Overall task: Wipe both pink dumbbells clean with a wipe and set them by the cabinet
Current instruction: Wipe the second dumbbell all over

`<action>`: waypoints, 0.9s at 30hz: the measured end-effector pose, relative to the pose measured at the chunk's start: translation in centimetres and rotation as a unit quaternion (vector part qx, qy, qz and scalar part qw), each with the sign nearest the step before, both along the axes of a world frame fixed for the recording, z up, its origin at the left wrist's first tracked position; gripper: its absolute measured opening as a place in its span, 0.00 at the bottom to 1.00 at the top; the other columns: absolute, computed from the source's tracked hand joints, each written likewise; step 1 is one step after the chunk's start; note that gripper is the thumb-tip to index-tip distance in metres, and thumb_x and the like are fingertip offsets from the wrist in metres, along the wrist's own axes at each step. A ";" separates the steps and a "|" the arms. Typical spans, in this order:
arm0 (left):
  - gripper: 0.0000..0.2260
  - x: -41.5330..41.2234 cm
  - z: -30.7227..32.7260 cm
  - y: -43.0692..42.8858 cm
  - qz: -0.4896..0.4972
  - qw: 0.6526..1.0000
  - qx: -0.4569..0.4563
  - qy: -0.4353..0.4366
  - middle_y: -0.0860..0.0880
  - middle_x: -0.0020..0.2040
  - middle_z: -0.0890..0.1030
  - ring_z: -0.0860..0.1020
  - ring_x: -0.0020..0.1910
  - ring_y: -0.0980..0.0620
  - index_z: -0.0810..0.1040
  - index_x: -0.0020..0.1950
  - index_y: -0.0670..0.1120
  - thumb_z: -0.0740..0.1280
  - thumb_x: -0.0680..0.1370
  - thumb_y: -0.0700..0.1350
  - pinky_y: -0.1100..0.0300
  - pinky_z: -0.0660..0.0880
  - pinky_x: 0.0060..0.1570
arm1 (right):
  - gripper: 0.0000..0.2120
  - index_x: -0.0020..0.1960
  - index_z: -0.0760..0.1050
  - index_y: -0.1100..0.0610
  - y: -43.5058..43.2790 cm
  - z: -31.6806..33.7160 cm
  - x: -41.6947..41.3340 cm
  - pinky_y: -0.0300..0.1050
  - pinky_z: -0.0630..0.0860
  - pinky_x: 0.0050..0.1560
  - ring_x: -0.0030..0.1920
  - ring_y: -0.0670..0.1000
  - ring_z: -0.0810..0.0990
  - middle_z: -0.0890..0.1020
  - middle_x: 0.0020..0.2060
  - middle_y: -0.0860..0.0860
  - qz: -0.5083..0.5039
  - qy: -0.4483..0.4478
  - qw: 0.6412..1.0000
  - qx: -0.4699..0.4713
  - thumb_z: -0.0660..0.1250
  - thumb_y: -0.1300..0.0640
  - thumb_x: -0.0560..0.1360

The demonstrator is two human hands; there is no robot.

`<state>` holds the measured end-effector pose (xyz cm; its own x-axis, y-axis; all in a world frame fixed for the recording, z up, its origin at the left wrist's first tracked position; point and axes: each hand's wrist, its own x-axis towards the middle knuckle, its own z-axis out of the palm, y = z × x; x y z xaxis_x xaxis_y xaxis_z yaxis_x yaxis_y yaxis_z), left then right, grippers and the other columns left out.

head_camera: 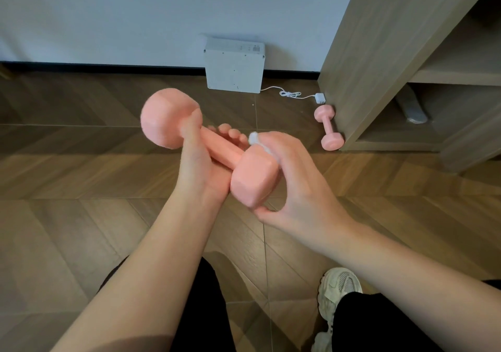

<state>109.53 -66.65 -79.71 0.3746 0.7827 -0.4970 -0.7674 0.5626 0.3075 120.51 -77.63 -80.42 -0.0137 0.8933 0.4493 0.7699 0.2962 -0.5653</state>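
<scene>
I hold a pink dumbbell [252, 181] in mid-air over the wooden floor, tilted with one head up-left and the other down-right. My left hand [202, 164] grips its handle from below. My right hand [295, 186] cups the near head and presses a small white wipe [256, 140] against its top. A second pink dumbbell [328, 128] lies on the floor against the side panel of the wooden cabinet [379, 61] at the right.
A white box [234, 65] leans on the wall, with a white cable and plug [320, 98] trailing to the cabinet corner. The cabinet has open shelves. My knees in black trousers and a white shoe [337, 292] are at the bottom.
</scene>
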 end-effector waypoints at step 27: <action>0.17 -1.1 -0.6 0.2 0.051 0.999 -0.010 0.016 0.53 0.24 0.60 0.59 0.19 0.56 0.61 0.30 0.48 0.60 0.78 0.41 0.66 0.62 0.20 | 0.24 0.68 0.70 0.65 -0.3 0.3 -0.1 0.56 0.66 0.69 0.73 0.55 0.65 0.70 0.69 0.58 0.111 0.007 0.994 -0.017 0.62 0.54 0.76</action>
<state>108.38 -66.45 -80.33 0.2772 0.8059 -0.5232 -0.8104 0.4886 0.3233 120.45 -77.94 -80.09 -0.2055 0.8837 0.4206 0.6794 0.4381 -0.5885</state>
